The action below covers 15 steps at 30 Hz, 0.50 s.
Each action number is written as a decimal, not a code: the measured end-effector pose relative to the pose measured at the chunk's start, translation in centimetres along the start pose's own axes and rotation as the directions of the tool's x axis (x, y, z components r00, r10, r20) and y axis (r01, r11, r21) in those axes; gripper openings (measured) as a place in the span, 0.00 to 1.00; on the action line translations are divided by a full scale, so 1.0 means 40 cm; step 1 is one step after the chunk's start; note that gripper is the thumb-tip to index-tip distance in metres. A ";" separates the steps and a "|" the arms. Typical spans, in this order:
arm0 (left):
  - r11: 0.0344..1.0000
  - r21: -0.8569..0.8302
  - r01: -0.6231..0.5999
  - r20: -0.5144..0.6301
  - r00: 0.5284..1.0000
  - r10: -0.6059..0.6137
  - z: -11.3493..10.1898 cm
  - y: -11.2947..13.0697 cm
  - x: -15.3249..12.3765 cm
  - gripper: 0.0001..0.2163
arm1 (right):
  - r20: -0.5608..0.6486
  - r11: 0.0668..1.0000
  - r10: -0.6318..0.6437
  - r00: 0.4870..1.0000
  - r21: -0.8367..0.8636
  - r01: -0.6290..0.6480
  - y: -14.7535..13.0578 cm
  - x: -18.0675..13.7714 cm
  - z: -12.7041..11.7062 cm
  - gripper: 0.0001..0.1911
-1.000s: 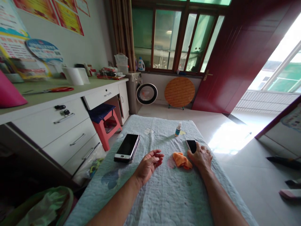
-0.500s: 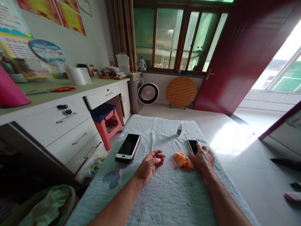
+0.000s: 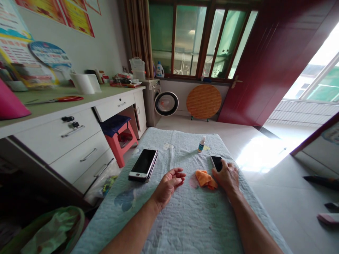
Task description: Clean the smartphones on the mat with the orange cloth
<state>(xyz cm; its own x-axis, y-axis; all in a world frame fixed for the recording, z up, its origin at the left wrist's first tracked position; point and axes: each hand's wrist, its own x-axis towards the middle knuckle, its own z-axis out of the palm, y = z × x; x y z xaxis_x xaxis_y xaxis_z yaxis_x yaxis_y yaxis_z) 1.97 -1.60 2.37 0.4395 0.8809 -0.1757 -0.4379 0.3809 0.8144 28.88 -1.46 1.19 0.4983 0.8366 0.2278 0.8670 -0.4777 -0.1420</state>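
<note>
1. Near the cover's right edge, the right hand (image 3: 227, 175) bends over the lower end of a small phone (image 3: 217, 162); whether thumb and fingers pinch it cannot be told. The phone's uncovered screen shows at the hand's eleven o'clock, at the left hand's two o'clock.
2. The left hand (image 3: 171, 184) is loosely curled, palm turned inward, fingers apart from any object.
3. Between the hands, at the left one's three o'clock, lies a crumpled orange cloth (image 3: 205, 179), just beside the right thumb.
4. At the left hand's ten o'clock lies a phone stack (image 3: 143, 164), a white-framed one uppermost.
5. Upright at the left hand's one o'clock stands a small bottle (image 3: 201, 144); its contents cannot be made out.
6. Out at eight o'clock, a green bin (image 3: 79, 220) holds a crumpled pale bag (image 3: 50, 234).
7. Beneath the hands spreads a pale blue quilted cover (image 3: 185, 222).
8. Toward ten o'clock runs a desk (image 3: 108, 92) with red-handled scissors (image 3: 70, 99) and a paper roll (image 3: 82, 84); a pink stool (image 3: 120, 150) stands partly under it.
9. At twelve o'clock stands a washing machine (image 3: 149, 102), its round door open; at one, a round wooden tabletop (image 3: 203, 101); at two, a dark red door (image 3: 265, 70).
</note>
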 end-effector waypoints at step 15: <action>-0.182 0.942 -0.281 0.299 0.459 0.836 -0.121 0.152 -0.018 0.16 | 0.053 0.997 0.057 0.997 -0.053 -0.054 -0.014 -0.017 -0.024 0.32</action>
<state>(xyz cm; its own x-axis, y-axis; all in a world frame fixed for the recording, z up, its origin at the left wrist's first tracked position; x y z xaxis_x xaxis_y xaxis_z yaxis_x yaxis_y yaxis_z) -4.80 1.45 4.79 0.0700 0.6392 0.7658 0.6954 -0.5817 0.4220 28.06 -2.02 2.05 0.5458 0.8210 0.1676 0.8379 -0.5360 -0.1027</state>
